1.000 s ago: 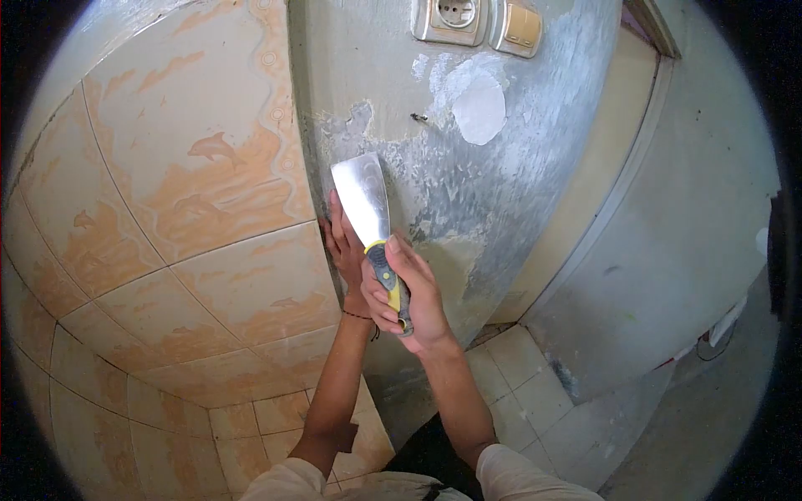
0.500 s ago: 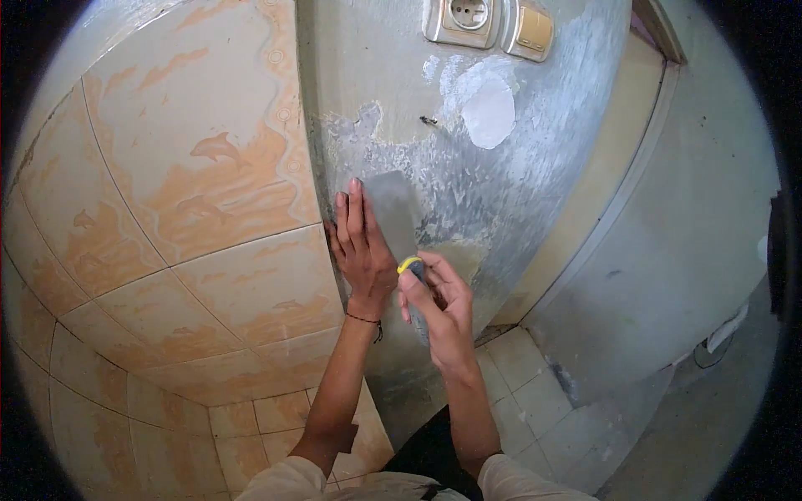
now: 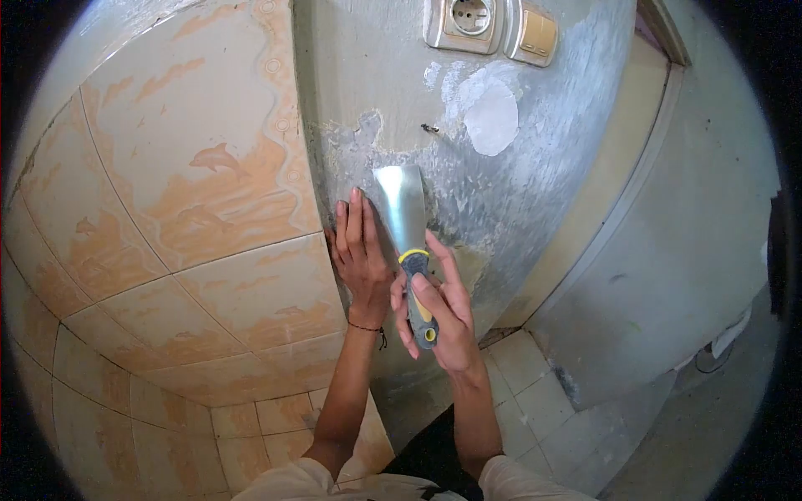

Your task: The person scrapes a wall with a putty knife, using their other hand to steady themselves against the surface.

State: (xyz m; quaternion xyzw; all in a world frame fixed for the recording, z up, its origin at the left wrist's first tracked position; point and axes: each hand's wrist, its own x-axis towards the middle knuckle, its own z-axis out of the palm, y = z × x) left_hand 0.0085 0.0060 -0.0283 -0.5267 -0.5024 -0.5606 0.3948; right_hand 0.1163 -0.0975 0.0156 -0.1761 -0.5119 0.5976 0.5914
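A scraper (image 3: 403, 209) with a wide metal blade and a grey and yellow handle is in my right hand (image 3: 451, 313), its blade pointing up over the wall. My left hand (image 3: 363, 263) lies with its fingers stretched upward on the grey wall (image 3: 368, 50), just left of the blade and beside the tile edge. Around the blade the wall surface is rough, with patches of peeled paint. A round white patch (image 3: 491, 119) is on the wall above and to the right of the blade.
A socket (image 3: 470, 15) and a switch (image 3: 535, 33) are at the top. Orange and white tiles (image 3: 242, 288) cover the left side. A dark screw-like piece (image 3: 429, 128) sticks out of the wall. A door frame (image 3: 618, 204) stands to the right, above floor tiles (image 3: 522, 367).
The scraper has turned in my right hand, so its blade now looks bright and its handle shows in full. My left hand has stayed nearly in place on the wall.
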